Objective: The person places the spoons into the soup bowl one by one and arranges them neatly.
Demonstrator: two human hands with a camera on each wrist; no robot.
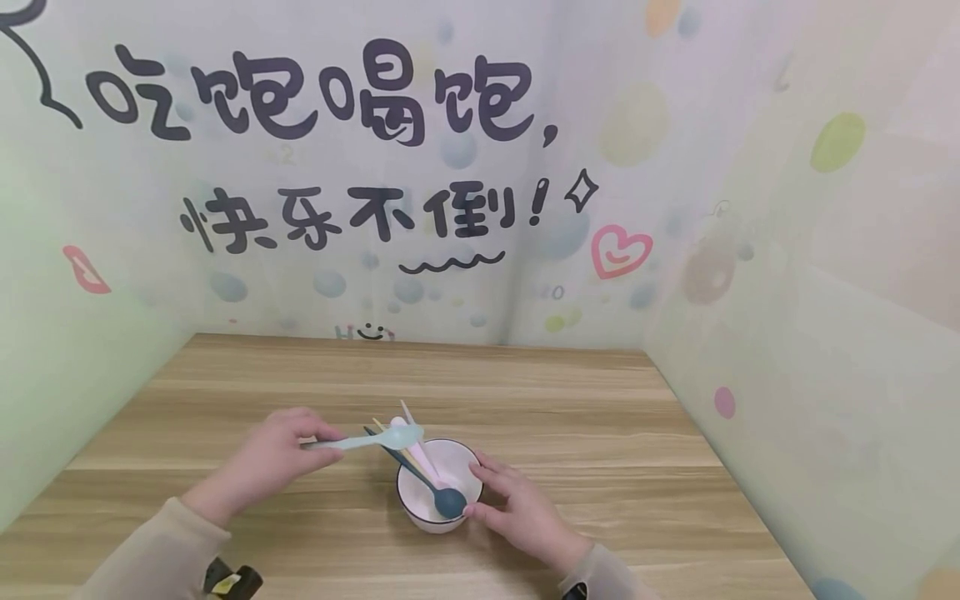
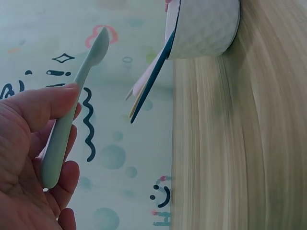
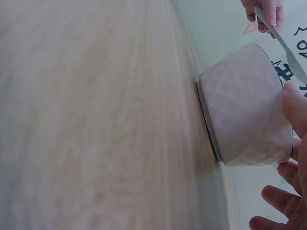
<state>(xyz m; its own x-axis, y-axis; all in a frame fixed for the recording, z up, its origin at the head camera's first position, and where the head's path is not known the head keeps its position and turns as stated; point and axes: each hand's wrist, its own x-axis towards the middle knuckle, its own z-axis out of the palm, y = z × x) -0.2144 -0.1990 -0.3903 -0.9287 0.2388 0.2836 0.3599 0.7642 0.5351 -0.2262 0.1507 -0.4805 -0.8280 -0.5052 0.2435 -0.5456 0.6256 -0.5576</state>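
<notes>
My left hand (image 1: 277, 454) pinches the handle of a pale green spoon (image 1: 402, 436) between thumb and fingers. The spoon is raised above the left side of a white bowl (image 1: 427, 527), apart from it in the left wrist view. My right hand (image 1: 531, 510) holds the bowl's right side, thumb and fingers at the rim. Inside the bowl lean a dark blue spoon (image 1: 451, 503), a pale pink utensil (image 1: 420, 458) and others with thin handles, all jutting over the far-left rim. The bowl's textured wall (image 3: 247, 110) shows in the right wrist view.
The bowl stands on a wood-grain table (image 1: 637, 450). Walls with lettering and coloured dots (image 1: 633, 125) enclose the table at the back and both sides. A black object (image 1: 232, 579) shows by the left sleeve.
</notes>
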